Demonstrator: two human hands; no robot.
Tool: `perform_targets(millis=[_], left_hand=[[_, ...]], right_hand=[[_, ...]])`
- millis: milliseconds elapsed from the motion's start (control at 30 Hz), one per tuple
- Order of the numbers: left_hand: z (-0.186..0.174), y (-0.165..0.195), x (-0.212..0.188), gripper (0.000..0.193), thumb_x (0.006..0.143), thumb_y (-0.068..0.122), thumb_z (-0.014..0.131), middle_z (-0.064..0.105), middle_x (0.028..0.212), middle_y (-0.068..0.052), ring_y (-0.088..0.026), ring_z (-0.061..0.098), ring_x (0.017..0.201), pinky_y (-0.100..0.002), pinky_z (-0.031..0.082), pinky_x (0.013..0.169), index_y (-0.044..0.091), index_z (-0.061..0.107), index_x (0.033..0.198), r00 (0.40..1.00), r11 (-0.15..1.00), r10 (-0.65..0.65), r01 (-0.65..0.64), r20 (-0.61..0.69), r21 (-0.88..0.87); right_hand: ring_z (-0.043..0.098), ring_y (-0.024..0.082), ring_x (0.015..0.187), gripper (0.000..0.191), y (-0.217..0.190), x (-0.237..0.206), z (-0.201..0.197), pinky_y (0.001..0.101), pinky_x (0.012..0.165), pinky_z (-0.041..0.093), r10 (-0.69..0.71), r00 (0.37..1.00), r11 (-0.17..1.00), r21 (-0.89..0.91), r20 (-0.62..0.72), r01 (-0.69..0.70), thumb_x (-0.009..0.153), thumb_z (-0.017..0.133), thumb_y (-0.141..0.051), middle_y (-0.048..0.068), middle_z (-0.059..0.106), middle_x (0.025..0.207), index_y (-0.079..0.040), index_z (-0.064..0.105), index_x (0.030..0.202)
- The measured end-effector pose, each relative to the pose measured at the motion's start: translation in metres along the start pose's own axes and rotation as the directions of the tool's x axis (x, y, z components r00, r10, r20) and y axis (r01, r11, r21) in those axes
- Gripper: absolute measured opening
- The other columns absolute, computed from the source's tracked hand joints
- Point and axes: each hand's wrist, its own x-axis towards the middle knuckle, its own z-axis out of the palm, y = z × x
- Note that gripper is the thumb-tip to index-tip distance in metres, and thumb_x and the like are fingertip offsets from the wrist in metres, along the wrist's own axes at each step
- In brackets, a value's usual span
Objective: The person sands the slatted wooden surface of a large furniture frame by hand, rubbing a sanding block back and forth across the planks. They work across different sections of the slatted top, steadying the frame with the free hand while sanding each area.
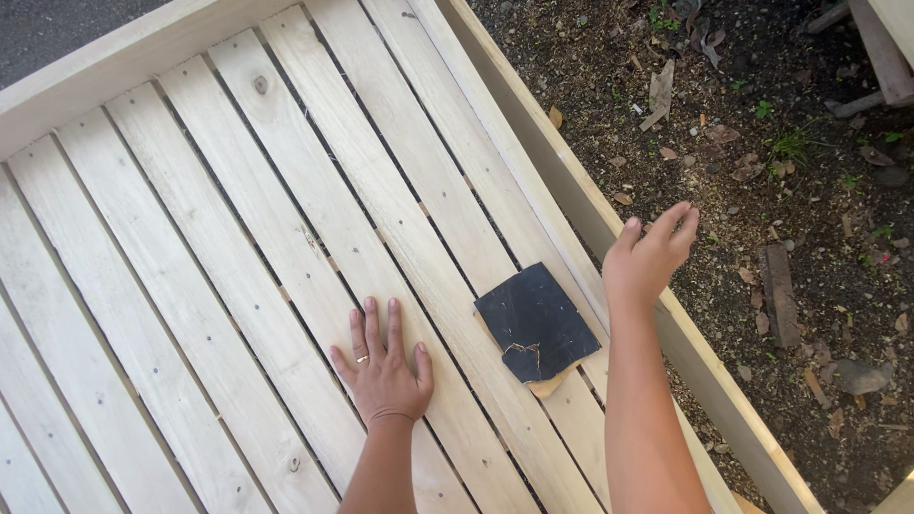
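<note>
My left hand [383, 366] lies flat, palm down, fingers spread, on a pale wooden slat of a slatted frame [238, 219]; a ring is on one finger. A worn black sheet of sandpaper [535, 322] with a torn lower edge rests on the slats just to the right of that hand, touching neither hand. My right hand [650, 257] is raised above the frame's right side rail [562, 176], fingers loosely apart and holding nothing.
The frame's raised rails run along the top and right sides. Beyond the right rail is dark soil [762, 190] strewn with dry leaves, wood scraps and small weeds. Grey timber pieces [881, 52] lie at the top right corner.
</note>
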Motion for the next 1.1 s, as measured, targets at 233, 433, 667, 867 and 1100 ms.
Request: perform_targets(millis=[233, 433, 667, 867, 1100], left_hand=[[-0.004, 0.003, 0.000, 0.075, 0.090, 0.046, 0.042, 0.012, 0.170, 0.001, -0.022, 0.007, 0.156, -0.061, -0.001, 0.120, 0.031, 0.021, 0.161, 1.000, 1.000, -0.012, 0.013, 0.005, -0.024], [-0.001, 0.002, 0.001, 0.076, 0.088, 0.048, 0.038, 0.008, 0.169, 0.001, -0.021, 0.003, 0.155, -0.061, -0.002, 0.120, 0.031, 0.018, 0.159, 0.999, 0.998, -0.017, 0.013, 0.052, 0.062], [0.000, 0.002, 0.002, 0.074, 0.090, 0.048, 0.036, 0.008, 0.169, 0.001, -0.021, 0.003, 0.155, -0.061, -0.003, 0.120, 0.031, 0.018, 0.160, 1.000, 1.000, -0.005, 0.005, 0.023, 0.014], [-0.002, 0.002, 0.001, 0.076, 0.090, 0.048, 0.038, 0.008, 0.170, 0.001, -0.022, 0.004, 0.156, -0.062, -0.003, 0.120, 0.030, 0.018, 0.161, 0.999, 1.000, -0.002, 0.002, 0.036, -0.002], [-0.005, 0.004, 0.001, 0.076, 0.090, 0.047, 0.040, 0.009, 0.170, 0.001, -0.022, 0.004, 0.156, -0.062, -0.003, 0.120, 0.030, 0.020, 0.161, 1.000, 0.999, -0.009, 0.010, 0.021, -0.030]], right_hand=[[0.028, 0.045, 0.147, 0.094, -0.022, -0.138, -0.036, 0.0542, 0.117, 0.025, -0.465, 0.756, 0.883, 0.178, 0.461, 0.434, 0.085, 0.071, -0.049, 0.026, 0.029, 0.158, 0.007, 0.034, 0.151], [0.027, 0.047, 0.145, 0.096, -0.040, -0.099, -0.016, 0.0502, 0.118, 0.027, -0.328, 0.762, 0.933, 0.068, 0.558, 0.352, 0.082, 0.073, -0.048, 0.033, 0.024, 0.157, 0.011, 0.036, 0.148], [0.051, 0.030, 0.144, 0.048, -0.015, -0.081, -0.023, 0.0382, 0.120, 0.043, -0.388, 0.752, 0.921, 0.199, 0.533, 0.334, 0.102, 0.057, -0.025, 0.014, 0.056, 0.156, -0.006, 0.054, 0.147], [0.047, 0.029, 0.146, 0.070, -0.009, -0.056, -0.038, 0.0424, 0.120, 0.037, -0.259, 0.663, 0.908, 0.412, 0.702, -0.081, 0.096, 0.069, -0.038, 0.012, 0.052, 0.154, -0.005, 0.048, 0.154], [0.019, 0.030, 0.152, 0.105, -0.018, -0.050, -0.078, 0.0422, 0.117, 0.031, -0.450, 0.413, 0.865, 0.270, 0.792, 0.424, 0.060, 0.085, -0.029, 0.010, 0.029, 0.168, -0.014, 0.044, 0.155]])
